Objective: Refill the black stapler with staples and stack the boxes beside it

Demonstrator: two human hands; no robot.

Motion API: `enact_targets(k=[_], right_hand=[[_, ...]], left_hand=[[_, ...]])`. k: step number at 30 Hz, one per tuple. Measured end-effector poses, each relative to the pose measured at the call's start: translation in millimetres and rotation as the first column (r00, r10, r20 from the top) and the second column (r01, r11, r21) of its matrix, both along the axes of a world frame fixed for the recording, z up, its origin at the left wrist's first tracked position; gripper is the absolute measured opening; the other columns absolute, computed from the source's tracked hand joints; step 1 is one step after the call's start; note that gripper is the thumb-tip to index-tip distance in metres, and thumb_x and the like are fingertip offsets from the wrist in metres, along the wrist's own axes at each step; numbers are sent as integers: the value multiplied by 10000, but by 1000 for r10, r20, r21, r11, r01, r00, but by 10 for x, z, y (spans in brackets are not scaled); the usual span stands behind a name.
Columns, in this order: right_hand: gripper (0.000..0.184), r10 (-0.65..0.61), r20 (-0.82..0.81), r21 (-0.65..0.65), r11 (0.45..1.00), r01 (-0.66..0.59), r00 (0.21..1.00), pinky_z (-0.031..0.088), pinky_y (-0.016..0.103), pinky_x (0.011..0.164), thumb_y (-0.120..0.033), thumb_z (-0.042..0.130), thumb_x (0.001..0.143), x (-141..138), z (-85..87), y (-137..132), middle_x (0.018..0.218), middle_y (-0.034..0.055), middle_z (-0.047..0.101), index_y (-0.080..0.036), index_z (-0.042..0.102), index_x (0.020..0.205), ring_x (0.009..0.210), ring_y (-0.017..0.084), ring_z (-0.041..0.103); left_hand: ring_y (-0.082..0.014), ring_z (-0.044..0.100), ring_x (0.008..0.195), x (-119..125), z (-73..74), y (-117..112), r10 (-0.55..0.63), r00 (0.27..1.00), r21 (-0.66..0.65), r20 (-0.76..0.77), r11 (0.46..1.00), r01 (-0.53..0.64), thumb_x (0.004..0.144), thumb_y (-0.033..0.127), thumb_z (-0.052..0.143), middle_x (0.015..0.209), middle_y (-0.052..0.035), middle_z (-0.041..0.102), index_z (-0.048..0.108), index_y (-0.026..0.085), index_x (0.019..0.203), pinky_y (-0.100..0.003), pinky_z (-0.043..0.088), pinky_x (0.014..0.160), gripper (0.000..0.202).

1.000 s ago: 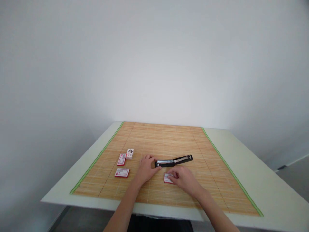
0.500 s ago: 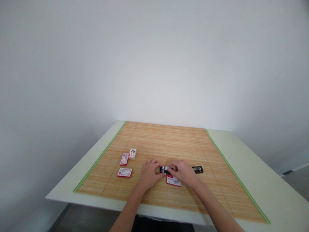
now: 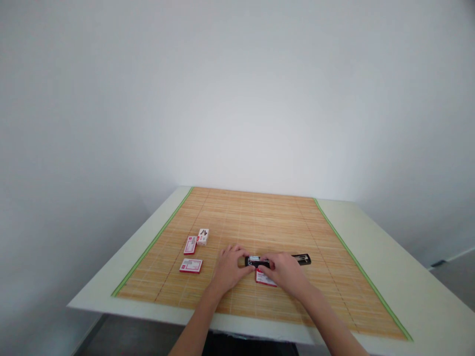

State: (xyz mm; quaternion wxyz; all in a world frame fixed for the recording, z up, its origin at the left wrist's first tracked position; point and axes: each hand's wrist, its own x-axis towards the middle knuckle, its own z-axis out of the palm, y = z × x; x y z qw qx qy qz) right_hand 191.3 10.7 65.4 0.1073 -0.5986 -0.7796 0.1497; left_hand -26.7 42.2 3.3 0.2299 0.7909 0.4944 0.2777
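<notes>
Stapler (image 3: 278,259) lies flat on the mat (image 3: 260,217), lower centre of frame, long axis left-right, black tail end sticking out right of the hands. Left hand (image 3: 229,269) sits at its left end, fingertips touching the head; can't tell if it's gripping or just steadying. Right hand (image 3: 284,271) lies over the stapler's middle, fingers curled down on top of it; grip also not clear. Red-white staple box (image 3: 264,278) just below the stapler, partly under the right hand. Three more boxes left of the hands: two close together (image 3: 190,244) (image 3: 202,236), one (image 3: 191,266) nearer the front edge. Mat covers the table (image 3: 408,277); white wall behind.
</notes>
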Motion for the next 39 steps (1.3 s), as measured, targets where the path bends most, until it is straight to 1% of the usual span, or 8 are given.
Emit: enact_targets(k=[5,10,14,17,21,25,30,39], right_hand=[[266,-32,-51,47,998,34,998,340,263,617,-490,623,914,174,43,-17,765,0,735,-352,771,1088,712,183,662],[594,-359,-242,111,913,393,901,388,292,613,-669,564,880,1053,22,33,653,19,630,-229,713,1251,628,191,590],[674,-346,-446,-182,938,295,825,397,275,591,-700,607,825,1388,-59,25,730,10,645,-196,687,1266,654,172,559],[609,-282,-580,-258,953,156,764,408,277,601,-687,644,811,1224,-51,32,780,24,669,-181,724,1142,670,168,555],[488,-168,-607,-94,986,140,777,428,289,655,-629,676,819,750,78,140,804,43,682,-179,743,997,730,188,574],[340,-6,-371,75,996,37,929,373,268,625,-520,696,847,206,207,282,735,10,635,-199,745,948,673,159,535],[178,122,-43,4,993,-122,992,384,262,716,-390,757,805,-277,198,375,889,39,707,-224,747,867,842,190,620],[151,287,-187,1,956,-292,939,424,269,798,-339,654,894,-17,256,335,938,33,679,-255,764,956,934,197,600]], left_hand=[[-247,553,1088,-10,16,-8,0,1000,-1,0,1000,0,804,508,774,1123,9,667,717,329,1052,-385,363,928,312],[-260,551,1094,-7,13,0,12,1000,-14,2,1000,-12,789,511,787,1133,1,672,728,334,1055,-401,361,942,325],[-272,545,1113,3,20,-3,19,1000,-26,1,999,-19,787,533,779,1148,-18,675,740,321,1058,-415,365,962,347],[-266,548,1110,5,32,-13,17,1000,-20,5,1000,-17,792,527,776,1151,-12,676,744,327,1064,-416,368,970,339],[-262,553,1102,4,45,-16,11,1000,-31,-6,999,-11,787,517,785,1148,-8,680,745,333,1070,-413,372,964,340],[-266,551,1105,9,53,-11,16,1000,-36,-21,999,-17,787,512,784,1148,-11,679,745,329,1062,-412,370,958,333],[-257,550,1076,10,89,-23,5,1000,-21,-22,1000,-6,822,500,750,1103,-7,682,737,325,1035,-384,378,909,275],[-258,553,1084,6,85,-38,17,1000,-24,1,1000,-17,815,471,758,1114,-12,676,730,315,1055,-388,380,940,287]])
